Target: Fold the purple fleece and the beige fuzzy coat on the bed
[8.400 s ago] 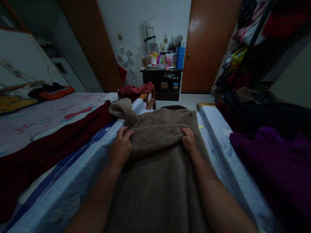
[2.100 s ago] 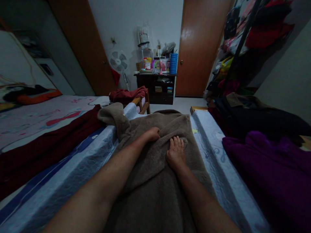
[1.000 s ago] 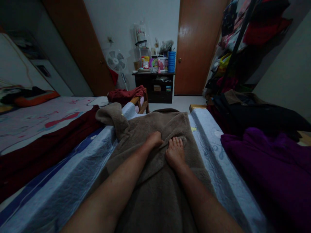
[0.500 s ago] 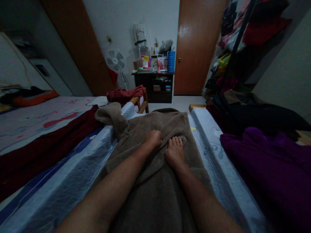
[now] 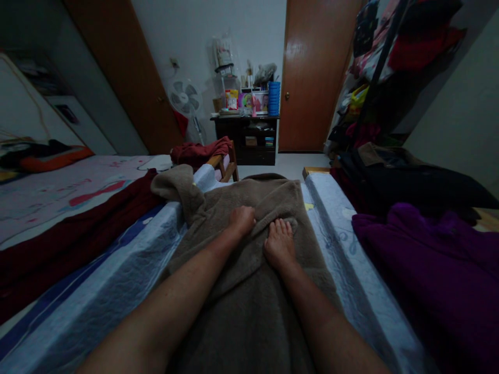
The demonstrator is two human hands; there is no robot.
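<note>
A brown fleecy garment point(image 5: 253, 291) lies spread in front of me over a light blue patterned bed surface, with a sleeve-like part point(image 5: 175, 184) hanging over to the left. My left hand point(image 5: 242, 220) is closed in a fist on the upper middle of the garment, gripping its cloth; the fingertips are hidden. Close by on the right, my right hand point(image 5: 279, 243) lies flat on the same cloth, fingers stretched out. Wrinkles run across the fabric between and below the hands.
A purple garment point(image 5: 429, 254) and a dark folded jacket point(image 5: 424, 176) lie on the right. Dark red cloth point(image 5: 86, 234) stretches along the left bed. Beyond the foot end stand a wooden chair point(image 5: 233, 161), a fan point(image 5: 185, 98) and a black cabinet point(image 5: 234, 140).
My left hand has shifted very slightly left, still closed on the cloth. My right hand stays flat in nearly the same spot, and the garment looks almost unchanged.
</note>
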